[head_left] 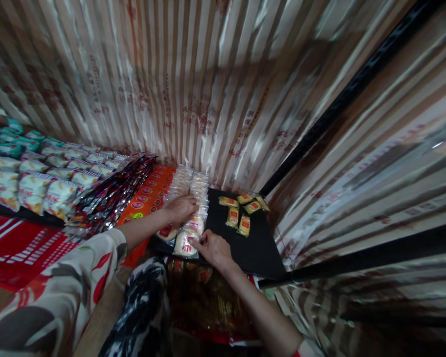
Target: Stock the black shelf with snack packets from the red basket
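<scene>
— Both hands are at the clear packs [199, 191], aren't they?

— Yes. Looking down from the head, I see the left hand [183, 208] lying over the two rows, back of the hand up. Its fingertips are hidden, so I can't tell if it's pinching anything.

— And the right hand?

— The right hand [216, 248] is by the front pack [188, 252]. Its fingers are curled, and the tips reach the pack's side. I can't tell if they squeeze it.

— Where are the packs sitting?

— On the black shelf [256, 253], between the orange wrapper [144, 198] and the little yellow packs [233, 215].

— How would you do it well?

— I'd go gently, because the round white biscuits [181, 243] inside look like they could crack. I'd steady the row with one hand so it doesn't tip, and nudge just the edge with the other. I'd keep both rows straight, too.
</scene>
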The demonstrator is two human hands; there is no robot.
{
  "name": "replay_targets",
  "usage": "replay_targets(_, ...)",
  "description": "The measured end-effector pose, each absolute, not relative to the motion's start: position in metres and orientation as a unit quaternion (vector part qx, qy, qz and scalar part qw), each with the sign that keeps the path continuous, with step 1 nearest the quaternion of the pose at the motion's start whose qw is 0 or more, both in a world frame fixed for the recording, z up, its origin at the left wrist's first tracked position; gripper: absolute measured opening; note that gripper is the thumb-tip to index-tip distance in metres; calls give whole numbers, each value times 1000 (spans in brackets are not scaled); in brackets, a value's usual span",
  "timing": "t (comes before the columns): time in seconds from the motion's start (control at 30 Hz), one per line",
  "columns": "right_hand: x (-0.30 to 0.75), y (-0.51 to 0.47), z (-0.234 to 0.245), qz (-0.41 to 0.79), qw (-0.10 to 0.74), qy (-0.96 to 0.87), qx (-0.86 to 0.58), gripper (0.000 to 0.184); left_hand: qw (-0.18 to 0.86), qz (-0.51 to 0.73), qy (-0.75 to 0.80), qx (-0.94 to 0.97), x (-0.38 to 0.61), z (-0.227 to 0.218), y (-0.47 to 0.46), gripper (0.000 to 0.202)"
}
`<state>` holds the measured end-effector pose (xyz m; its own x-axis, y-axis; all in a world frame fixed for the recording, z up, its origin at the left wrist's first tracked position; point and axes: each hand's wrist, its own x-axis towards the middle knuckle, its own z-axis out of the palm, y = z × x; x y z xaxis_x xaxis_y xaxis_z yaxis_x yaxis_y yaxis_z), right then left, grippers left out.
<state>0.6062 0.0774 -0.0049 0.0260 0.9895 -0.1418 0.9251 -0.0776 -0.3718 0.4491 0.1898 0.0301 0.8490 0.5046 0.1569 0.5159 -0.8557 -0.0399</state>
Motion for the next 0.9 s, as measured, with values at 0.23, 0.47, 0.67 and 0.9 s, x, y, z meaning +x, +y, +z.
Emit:
replay_targets(0.23, 599, 65, -21, 208, 155, -671, -694, 21, 43, -67, -266, -961, 449, 30, 190, 5)
replay_targets(0.47, 597, 71, -14, 203, 223, -632, -714, 13, 41, -58, -280, -957, 450, 31, 188, 6)
replay_targets(0.67, 602, 81, -16, 234, 200, -613, -728, 17, 25, -81, -293, -952, 448, 36, 189, 16)
replay_targets(0.9, 601, 84, -28, 246, 243, -610, -713, 10, 8, -374, -500, -781, 471, 31, 114, 24)
